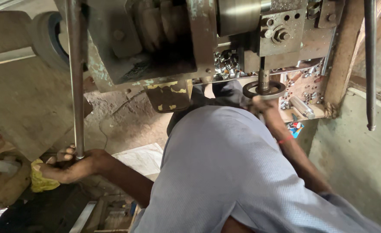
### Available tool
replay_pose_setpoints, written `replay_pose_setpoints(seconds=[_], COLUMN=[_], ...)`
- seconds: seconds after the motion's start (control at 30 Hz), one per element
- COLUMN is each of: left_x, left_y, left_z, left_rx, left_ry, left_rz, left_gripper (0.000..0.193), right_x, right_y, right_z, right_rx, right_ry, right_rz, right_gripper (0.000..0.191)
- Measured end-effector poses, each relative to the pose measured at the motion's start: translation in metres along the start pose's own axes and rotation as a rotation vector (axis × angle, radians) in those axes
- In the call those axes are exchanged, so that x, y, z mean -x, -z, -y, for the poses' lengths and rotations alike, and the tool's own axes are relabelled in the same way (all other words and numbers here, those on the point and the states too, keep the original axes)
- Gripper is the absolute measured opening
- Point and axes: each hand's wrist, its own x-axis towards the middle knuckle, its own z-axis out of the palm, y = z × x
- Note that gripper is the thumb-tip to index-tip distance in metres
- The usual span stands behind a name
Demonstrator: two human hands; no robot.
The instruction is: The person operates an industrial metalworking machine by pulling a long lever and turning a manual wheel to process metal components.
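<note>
Clenched around the lower end of a long steel lever (75, 77), the left hand (71, 166) sits low at the near left, the lever rising straight up past the worn green machine body (156, 39) to the top edge. Right hand (259, 105) reaches far to the right and grasps the rim of a small dark handwheel (264, 89) on its vertical spindle, just under the bolted metal block (281, 30). Shiny turned parts (226, 64) lie heaped left of the handwheel; a yellow rag (41, 181) lies just beside the left hand.
</note>
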Motion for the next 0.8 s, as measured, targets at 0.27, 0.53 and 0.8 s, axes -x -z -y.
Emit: replay_pose_setpoints(seconds=[0.27, 0.53, 0.8], left_x=[-0.008, -0.007, 0.001], left_y=[0.030, 0.016, 0.002], left_z=[0.030, 0.013, -0.002], left_rx=[-0.246, -0.005, -0.205], left_ry=[-0.320, 0.014, -0.352], left_rz=[0.112, -0.016, 0.135], left_gripper=[0.054, 0.048, 0.054], right_x=[-0.006, -0.017, -0.003], right_y=[0.024, 0.019, 0.022], right_z=[0.027, 0.019, 0.022], right_rx=[-0.316, -0.318, -0.138], right_ry=[0.036, 0.078, 0.061], right_rz=[-0.435, -0.445, -0.521], right_gripper=[0.098, 0.099, 0.083])
